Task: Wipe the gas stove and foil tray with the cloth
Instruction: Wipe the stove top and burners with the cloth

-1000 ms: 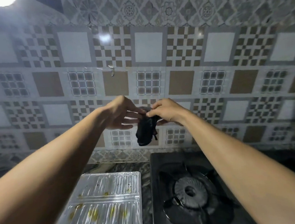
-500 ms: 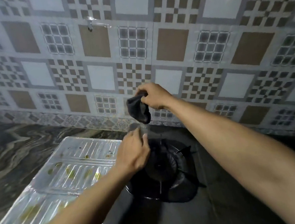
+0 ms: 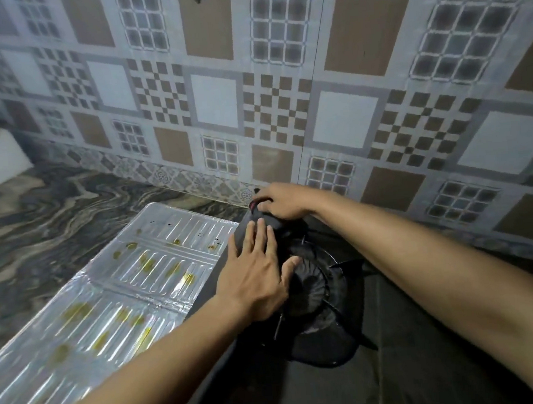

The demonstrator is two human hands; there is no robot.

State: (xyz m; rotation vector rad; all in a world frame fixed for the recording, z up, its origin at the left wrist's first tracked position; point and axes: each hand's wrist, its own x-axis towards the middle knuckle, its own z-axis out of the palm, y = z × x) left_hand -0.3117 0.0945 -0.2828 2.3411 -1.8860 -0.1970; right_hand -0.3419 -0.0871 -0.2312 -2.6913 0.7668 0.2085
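Foil tray (image 3: pixel 113 296): lies on marbled surface (image 3: pixel 37 226), just left of stove; ribbed wells hold yellow-green greasy spots.
Gas stove (image 3: pixel 399 366): black, burner (image 3: pixel 316 287) partly hidden by hands.
Cloth (image 3: pixel 254 225): dark, at stove's back-left corner.
Left hand (image 3: pixel 258 272): fingers spread, flat on cloth.
Right hand (image 3: pixel 278 201): fingers curled, pressing cloth's far edge.
Writing: none legible; frame blurred.

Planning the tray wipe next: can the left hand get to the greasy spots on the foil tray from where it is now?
Probably yes. The left hand lies flat at the stove's left rear, right beside the foil tray, and nothing stands between them. The cloth sits under the right hand, though.
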